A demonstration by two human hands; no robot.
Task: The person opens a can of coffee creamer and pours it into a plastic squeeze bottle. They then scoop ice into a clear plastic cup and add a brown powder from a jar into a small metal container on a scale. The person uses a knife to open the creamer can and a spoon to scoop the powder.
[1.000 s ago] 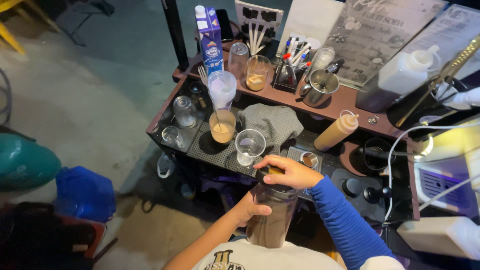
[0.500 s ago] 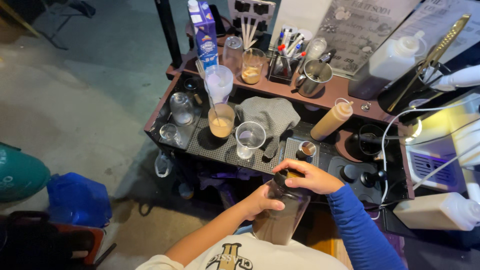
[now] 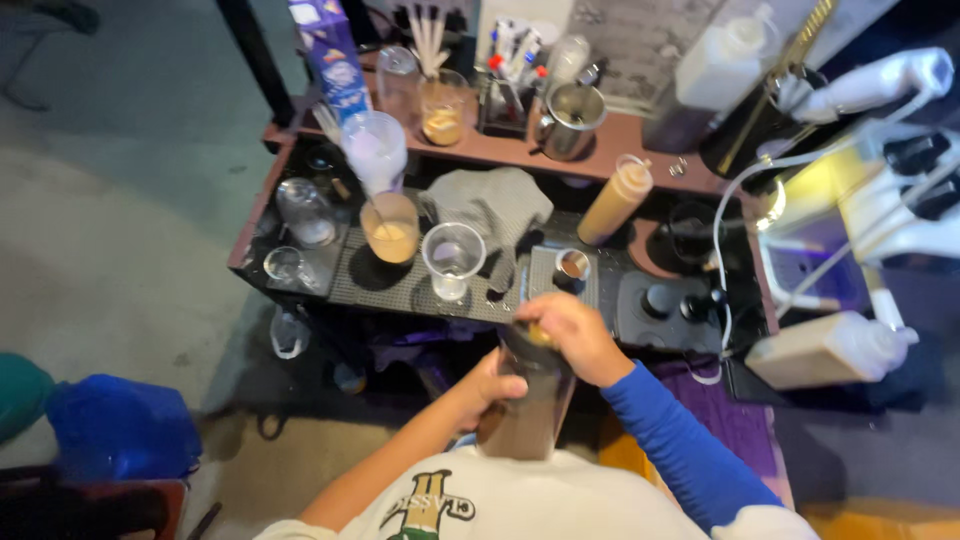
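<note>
— See the tall brown container [image 3: 530,410]? It's off the counter [image 3: 640,135] altogether, held up against the person's chest just past the counter's near edge.

— How is it held?

— The left hand [image 3: 492,385] is wrapped around the side, fingers curled snugly against the wall. The right hand [image 3: 570,335] sits over the top, fingers closed down on what looks like the cap or rim; something yellowish shows under the knuckles, but I can't tell what it is.

— So the container is below the right fingers and inside the curl of the left ones.

— Yes, touching both. Nothing else supports it.

— What worries you?

— My guess: if the top gives suddenly, the body could jerk and whatever is inside might spill down the white shirt [image 3: 520,500]. A slipping left grip would drop it to the floor, since no surface sits beneath it.

— And the counter?

— Crowded. An empty clear cup [image 3: 453,258] stands at the near edge, a cup of tan drink [image 3: 390,228] just beside it, a grey cloth [image 3: 490,205] behind. An elbow swinging forward could knock the clear cup off.

— The squeeze bottle [image 3: 615,200]?

— Further back, well apart from both hands.
</note>
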